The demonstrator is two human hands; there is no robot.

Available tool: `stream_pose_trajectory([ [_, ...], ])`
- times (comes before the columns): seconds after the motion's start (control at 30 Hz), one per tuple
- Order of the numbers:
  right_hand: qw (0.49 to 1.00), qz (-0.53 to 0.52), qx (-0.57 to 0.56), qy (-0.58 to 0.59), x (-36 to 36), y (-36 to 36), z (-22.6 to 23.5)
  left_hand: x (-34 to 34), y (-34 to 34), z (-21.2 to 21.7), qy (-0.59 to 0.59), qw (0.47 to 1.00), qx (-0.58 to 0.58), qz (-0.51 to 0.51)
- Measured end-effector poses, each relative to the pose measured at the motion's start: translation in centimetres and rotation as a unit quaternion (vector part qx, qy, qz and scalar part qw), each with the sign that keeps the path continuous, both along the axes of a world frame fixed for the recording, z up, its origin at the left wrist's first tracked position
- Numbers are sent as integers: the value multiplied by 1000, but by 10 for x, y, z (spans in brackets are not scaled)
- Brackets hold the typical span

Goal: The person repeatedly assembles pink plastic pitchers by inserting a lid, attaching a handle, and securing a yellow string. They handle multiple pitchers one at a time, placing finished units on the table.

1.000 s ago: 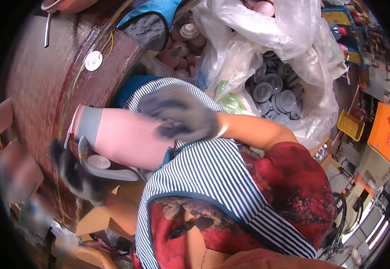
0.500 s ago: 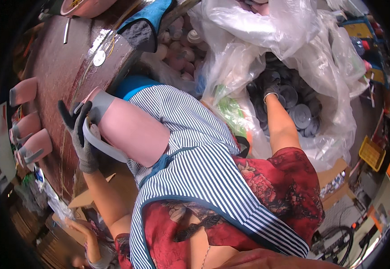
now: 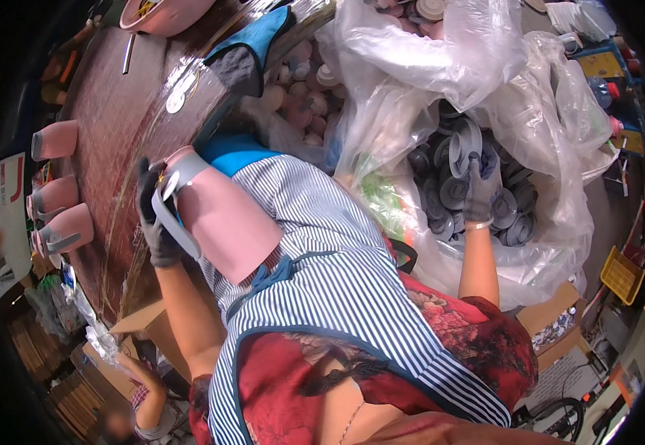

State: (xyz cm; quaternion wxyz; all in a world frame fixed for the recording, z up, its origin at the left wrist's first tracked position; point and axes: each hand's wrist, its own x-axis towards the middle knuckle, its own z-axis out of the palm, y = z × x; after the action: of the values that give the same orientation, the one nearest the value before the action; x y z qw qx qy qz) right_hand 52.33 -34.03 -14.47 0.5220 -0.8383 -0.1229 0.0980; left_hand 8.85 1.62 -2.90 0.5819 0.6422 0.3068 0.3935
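Holding the pink jug (image 3: 232, 216) near its handle (image 3: 174, 231), my left hand (image 3: 158, 239) rests it against my striped apron (image 3: 322, 200); my right hand (image 3: 480, 190) grips one gray disc (image 3: 462, 147) inside the plastic bag (image 3: 395, 133).

Yellow basket (image 3: 622, 276) far right; cardboard box (image 3: 546, 307) nearby.

Left forearm (image 3: 184, 308) bare, reaching forward, wrist roughly straight; gloved left hand (image 3: 159, 226) upright, fingertips pointing away from the torso. Right forearm (image 3: 480, 267) also extended forward, gloved right hand (image 3: 480, 189) in a pinch-type grip, some fingers hidden.
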Motion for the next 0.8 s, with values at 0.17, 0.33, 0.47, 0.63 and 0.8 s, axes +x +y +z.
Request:
stream_pose_trajectory([
  [0.17,920,299,159,-195,-124,99,99,-13,54,-36,16,992,-121,23],
  [0.33,784,594,2,-181,-185,169,46,-18,48,-30,141,969,199,45],
  [0.47,794,569,69,-203,-197,203,50,-94,-1,35,326,832,360,268],
  [0.63,836,480,136,226,-202,226,20,-198,-29,7,445,762,151,445],
  [0.8,794,589,4,-148,-202,249,29,-202,-40,-28,379,813,-30,441],
])
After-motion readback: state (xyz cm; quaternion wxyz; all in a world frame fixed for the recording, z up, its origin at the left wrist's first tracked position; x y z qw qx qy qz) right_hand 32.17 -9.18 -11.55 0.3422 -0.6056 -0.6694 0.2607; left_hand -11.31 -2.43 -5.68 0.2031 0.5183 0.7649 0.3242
